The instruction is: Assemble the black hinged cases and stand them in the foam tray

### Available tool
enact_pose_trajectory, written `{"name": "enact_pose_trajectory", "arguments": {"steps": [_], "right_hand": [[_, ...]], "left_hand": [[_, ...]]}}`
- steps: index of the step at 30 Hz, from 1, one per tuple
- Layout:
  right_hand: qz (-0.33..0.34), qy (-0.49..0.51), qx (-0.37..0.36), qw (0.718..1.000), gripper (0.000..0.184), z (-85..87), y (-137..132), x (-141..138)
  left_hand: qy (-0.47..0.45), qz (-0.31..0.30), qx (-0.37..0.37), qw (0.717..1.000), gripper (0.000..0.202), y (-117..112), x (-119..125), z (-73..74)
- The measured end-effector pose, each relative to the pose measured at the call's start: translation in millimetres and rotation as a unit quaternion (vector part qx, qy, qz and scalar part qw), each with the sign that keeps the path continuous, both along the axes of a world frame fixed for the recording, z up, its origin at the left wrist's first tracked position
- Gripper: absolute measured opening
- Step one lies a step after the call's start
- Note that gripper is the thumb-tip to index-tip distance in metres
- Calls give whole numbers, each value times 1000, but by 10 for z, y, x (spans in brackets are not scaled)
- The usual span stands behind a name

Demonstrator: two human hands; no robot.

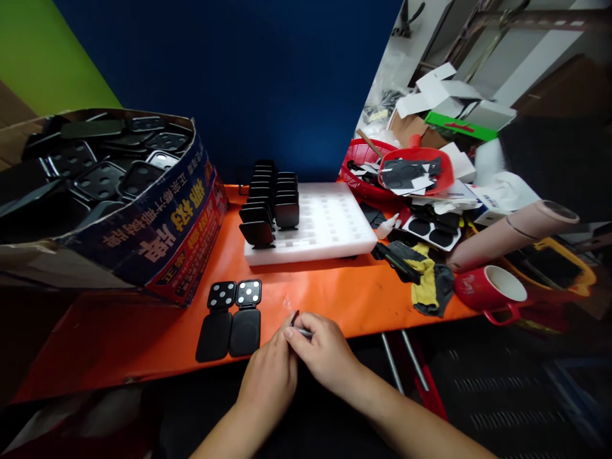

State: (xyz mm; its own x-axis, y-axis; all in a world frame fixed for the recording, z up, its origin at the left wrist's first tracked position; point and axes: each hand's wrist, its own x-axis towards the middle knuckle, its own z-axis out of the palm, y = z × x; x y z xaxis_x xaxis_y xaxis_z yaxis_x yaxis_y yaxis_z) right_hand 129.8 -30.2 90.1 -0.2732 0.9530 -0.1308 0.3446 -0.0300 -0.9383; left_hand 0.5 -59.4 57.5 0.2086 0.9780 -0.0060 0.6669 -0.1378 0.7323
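My left hand and my right hand meet at the front edge of the orange table. Pinched in my right fingers is a slim ribbed metal rod; its full form is covered. A thin dark piece sticks up between the hands. The fingers of my left hand are closed, and what they hold is hidden. To their left lie two unfolded black hinged pieces, each with a plain panel and a panel with silver dots.
Behind the hands, a white foam tray carries rows of upright black pieces. A cardboard box full of black parts stands left. At right are yellow-grey gloves, a red mug, a squeeze bottle and a red basket.
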Motion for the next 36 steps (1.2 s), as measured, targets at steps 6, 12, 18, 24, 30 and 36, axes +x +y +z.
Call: {"name": "enact_pose_trajectory", "arguments": {"steps": [6, 12, 18, 24, 30, 36], "right_hand": [[-52, 321, -246, 913, 35, -62, 15, 40], [7, 291, -307, 906, 35, -42, -77, 121], [3, 293, -359, 886, 32, -41, -83, 119], [-14, 364, -423, 830, 23, -25, -82, 229], [-40, 493, -566, 660, 23, -56, -44, 309], [-91, 533, -563, 625, 20, -24, -97, 179]], "left_hand": [[-397, 177, -190, 880, 31, 148, -25, 46], [-453, 245, -214, 830, 31, 183, -87, 63], [-279, 164, -62, 944, 23, 70, -16, 104], [-185, 16, 108, 977, 30, -38, 35, 107], [-168, -33, 182, 968, 45, -64, 12, 132], [-220, -31, 142, 965, 51, -75, 3, 125]]}}
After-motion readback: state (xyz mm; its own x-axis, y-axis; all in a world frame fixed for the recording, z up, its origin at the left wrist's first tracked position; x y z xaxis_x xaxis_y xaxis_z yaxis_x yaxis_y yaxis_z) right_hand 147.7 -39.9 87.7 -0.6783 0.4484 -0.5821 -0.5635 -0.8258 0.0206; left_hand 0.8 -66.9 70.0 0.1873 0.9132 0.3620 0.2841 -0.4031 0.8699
